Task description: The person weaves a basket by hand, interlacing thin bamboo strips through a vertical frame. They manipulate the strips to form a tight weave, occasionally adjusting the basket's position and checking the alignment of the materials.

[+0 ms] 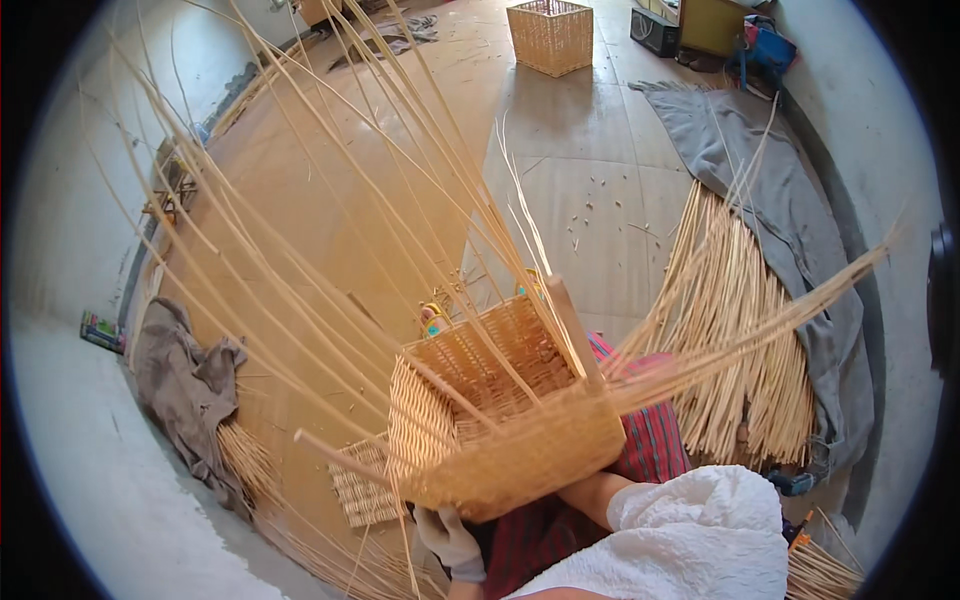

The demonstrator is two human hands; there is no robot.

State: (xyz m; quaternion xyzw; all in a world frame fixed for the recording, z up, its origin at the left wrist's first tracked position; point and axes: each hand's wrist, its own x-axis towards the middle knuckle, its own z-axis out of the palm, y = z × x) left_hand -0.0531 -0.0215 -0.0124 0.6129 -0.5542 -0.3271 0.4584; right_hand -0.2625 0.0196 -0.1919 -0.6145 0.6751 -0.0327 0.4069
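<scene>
Head view shows a tilted, unfinished wicker basket (pixel 540 460) in the near middle, loose canes (pixel 800 312) sweeping out left and right. The gloved left hand (pixel 447 545) is at its near-left underside, how far closed I cannot tell; the right hand is hidden behind it, its hold unseeable. Another basket (pixel 550 42) stands far off.

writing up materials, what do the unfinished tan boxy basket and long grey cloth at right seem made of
Unfinished tan boxy basket: likely wicker, smooth, low sheen; slender strands interlace and project loose. Long grey cloth: matte textile by its limp folds; fibre unclear.
</scene>
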